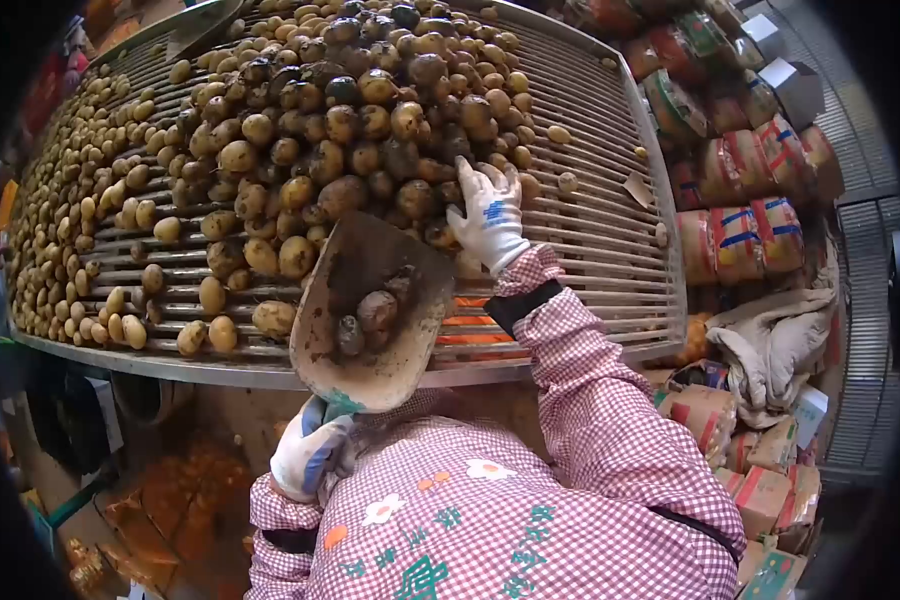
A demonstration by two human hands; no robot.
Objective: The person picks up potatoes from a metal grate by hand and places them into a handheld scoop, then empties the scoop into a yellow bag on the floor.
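Beyond the dirt-stained scoop (395,365), whose long axis runs forward and slightly right from the gloved left hand (303,455) clasping its handle (341,402), the potato heap (375,122) lies nearer the right hand (492,215), fingers spread at its right edge.

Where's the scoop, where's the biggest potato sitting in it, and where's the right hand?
Scoop (390,372): head view, on the bare inside near the handle.
Biggest potato in the scoop (377,311): head view, on its middle.
Right hand (492,218): head view, on the back of its white glove.
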